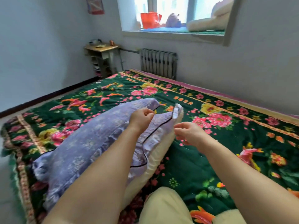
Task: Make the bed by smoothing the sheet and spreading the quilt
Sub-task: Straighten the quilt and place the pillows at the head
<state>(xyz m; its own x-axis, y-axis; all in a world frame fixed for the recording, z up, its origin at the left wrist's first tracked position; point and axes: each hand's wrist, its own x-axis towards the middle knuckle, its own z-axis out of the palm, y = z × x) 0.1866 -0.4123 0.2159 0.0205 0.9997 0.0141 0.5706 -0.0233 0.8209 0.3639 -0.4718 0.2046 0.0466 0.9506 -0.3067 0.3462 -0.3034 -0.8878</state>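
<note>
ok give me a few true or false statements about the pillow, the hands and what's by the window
1. The left hand pinches the edge of the lilac pillowcase. True.
2. The right hand has a firm grip on the quilt. False: it hovers just above the green floral quilt beside the pillow's open end, fingers loosely curled, holding nothing as far as can be seen.
3. The pillowcase fully covers the pillow. False: the cream pillow shows at the open side.
4. An orange container stands on the windowsill. True.
5. The radiator stands below the window. True.
6. The quilt is plain white. False: it is dark green with pink and yellow flowers.
</note>
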